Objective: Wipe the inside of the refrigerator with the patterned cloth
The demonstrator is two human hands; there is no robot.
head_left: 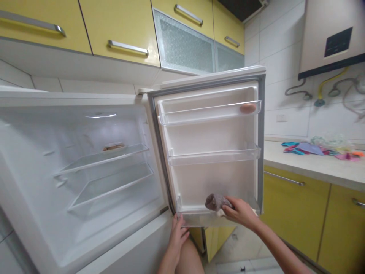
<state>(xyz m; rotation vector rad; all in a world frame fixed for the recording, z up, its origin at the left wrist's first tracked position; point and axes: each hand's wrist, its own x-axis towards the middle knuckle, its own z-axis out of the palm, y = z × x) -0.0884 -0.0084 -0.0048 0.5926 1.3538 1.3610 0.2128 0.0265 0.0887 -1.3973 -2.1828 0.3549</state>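
Note:
My right hand (pixel 242 212) is closed around a crumpled grey-brown cloth (pixel 216 202), just above the lowest clear shelf (pixel 199 220) of the open fridge door. A bit of something whitish shows under the fingers of that hand. At the left corner of the same shelf is my left hand (pixel 178 234), its fingers stretched out and touching the shelf's edge. The fridge door (pixel 211 182) stands wide open, with a middle shelf (pixel 213 157) and a top shelf (pixel 205 114) above. A brownish egg-like thing (pixel 247 109) sits at the right end of the top shelf.
Inside the fridge (pixel 34 152), a small packed item (pixel 114 147) lies on the upper glass shelf (pixel 94 161). Colourful cloths or gloves (pixel 310 148) lie on the counter (pixel 285 161) at right. Yellow cabinets (pixel 296 205) stand below it, and a water heater (pixel 319 34) hangs above.

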